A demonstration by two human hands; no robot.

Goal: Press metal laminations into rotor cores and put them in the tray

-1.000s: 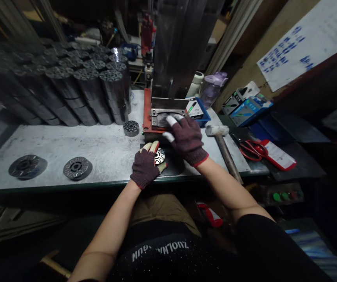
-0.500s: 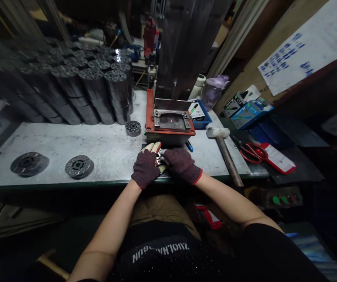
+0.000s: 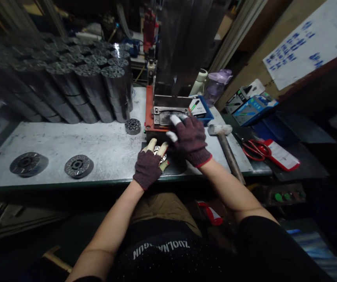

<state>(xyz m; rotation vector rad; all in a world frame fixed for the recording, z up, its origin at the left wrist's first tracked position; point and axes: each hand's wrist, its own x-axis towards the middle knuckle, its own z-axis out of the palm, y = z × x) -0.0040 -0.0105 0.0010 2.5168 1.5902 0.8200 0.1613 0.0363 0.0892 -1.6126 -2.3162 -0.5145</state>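
My left hand [image 3: 148, 166], in a dark knit glove with pale fingertips, holds a round slotted metal disc [image 3: 158, 152] on a dark mat at the front of the bench. Its fingers lie over the disc, and the thumb is at the near side. My right hand [image 3: 192, 141], gloved alike, is open with fingers apart. It hovers at the front of an orange-based fixture [image 3: 149, 111] with a metal plate on top; whether the fingertips touch the plate I cannot tell. Another slotted disc [image 3: 132, 126] lies just left of the fixture.
Tall stacks of metal cores [image 3: 114, 90] stand at the back left. Two more discs, one nearer [image 3: 78, 166] and one farther left [image 3: 26, 163], lie on the bench. To the right are a hammer [image 3: 229, 152], red-handled scissors [image 3: 256, 150], a blue tray [image 3: 206, 119] and bottles [image 3: 217, 84].
My right hand has left the disc and moved up and to the right toward the fixture, its fingers spreading. My left hand stays at the disc, with more of its face showing.
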